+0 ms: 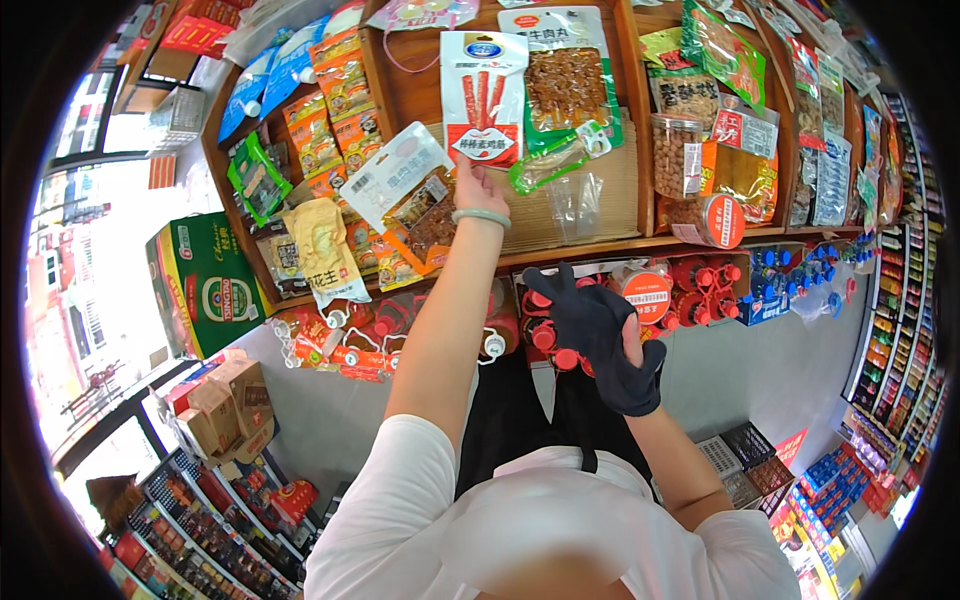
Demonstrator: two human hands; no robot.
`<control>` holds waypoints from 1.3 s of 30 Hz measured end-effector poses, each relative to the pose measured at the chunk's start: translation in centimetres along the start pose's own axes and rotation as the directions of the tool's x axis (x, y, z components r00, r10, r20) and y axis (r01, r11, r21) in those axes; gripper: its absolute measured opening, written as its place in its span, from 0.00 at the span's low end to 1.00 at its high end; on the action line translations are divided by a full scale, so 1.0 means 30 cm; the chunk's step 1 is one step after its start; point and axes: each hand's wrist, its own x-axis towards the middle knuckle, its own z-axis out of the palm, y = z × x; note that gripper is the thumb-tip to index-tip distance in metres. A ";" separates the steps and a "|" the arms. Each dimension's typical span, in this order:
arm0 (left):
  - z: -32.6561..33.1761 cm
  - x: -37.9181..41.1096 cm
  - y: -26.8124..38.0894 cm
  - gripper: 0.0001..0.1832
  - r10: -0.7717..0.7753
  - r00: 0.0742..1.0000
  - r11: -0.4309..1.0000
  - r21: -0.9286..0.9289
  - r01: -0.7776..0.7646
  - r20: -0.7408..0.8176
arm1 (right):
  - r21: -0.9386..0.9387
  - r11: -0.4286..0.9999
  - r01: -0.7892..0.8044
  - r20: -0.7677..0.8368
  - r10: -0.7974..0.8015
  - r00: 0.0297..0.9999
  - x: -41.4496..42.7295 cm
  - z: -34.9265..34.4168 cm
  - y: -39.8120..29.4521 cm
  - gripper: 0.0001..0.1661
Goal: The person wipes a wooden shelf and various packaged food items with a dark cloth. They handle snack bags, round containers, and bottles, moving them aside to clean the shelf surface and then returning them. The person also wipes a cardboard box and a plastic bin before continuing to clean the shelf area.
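My bare left hand [480, 189], with a pale green bangle at the wrist, pinches the lower edge of a white-and-red snack packet [484, 101] picturing red sticks. Partly under that packet lies a green-and-white packet of brown snacks [564, 86]. Just left of my hand, a white-and-orange pouch [412, 199] lies tilted on other packets. A slim green packet [551, 166] is to the right, on corrugated cardboard [611, 206]. My right hand [604, 330] wears a black glove with the thumb bare, its fingers apart. Beside it is an orange-lidded jar [645, 295]; contact is unclear.
Wooden dividers [637, 112] split the display. Snack jars [677, 156] stand in the right compartment, one lying over the front edge. Bottle packs [701, 289] line the floor beneath. A green Tsingtao carton [214, 285] and cardboard boxes [225, 409] are at left.
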 end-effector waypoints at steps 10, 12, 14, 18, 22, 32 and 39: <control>0.042 0.073 0.061 0.32 0.040 0.953 0.994 0.087 -0.070 0.299 | -0.048 0.996 0.079 0.060 -0.076 0.995 -0.027 -0.045 -0.025 0.37; 0.088 0.023 0.053 0.34 0.088 0.938 0.996 -0.022 -0.086 0.335 | -0.055 0.991 0.125 0.074 -0.121 0.990 -0.024 -0.040 -0.034 0.34; 0.171 -0.083 0.048 0.31 0.079 0.935 0.997 -0.035 -0.071 0.346 | -0.210 0.973 0.099 -0.012 -0.104 0.994 -0.028 -0.070 -0.027 0.34; 0.177 -0.138 0.058 0.22 0.110 0.872 0.977 0.111 -0.184 0.478 | -0.374 0.917 0.138 0.051 -0.128 0.990 -0.003 -0.031 -0.055 0.34; 0.101 -0.268 0.032 0.22 0.219 0.744 0.882 0.198 -0.428 0.632 | -0.508 0.783 0.359 0.224 -0.283 0.933 0.035 0.073 -0.177 0.37; -0.224 -0.739 0.006 0.26 0.093 0.605 0.697 0.382 -0.607 0.791 | -0.861 -0.108 0.498 0.501 -0.357 0.789 0.209 0.219 -0.125 0.45; -0.251 -0.805 0.015 0.24 -0.014 0.679 0.812 0.404 -0.421 0.734 | -0.851 0.117 0.512 0.406 -0.471 0.783 0.310 0.248 -0.187 0.32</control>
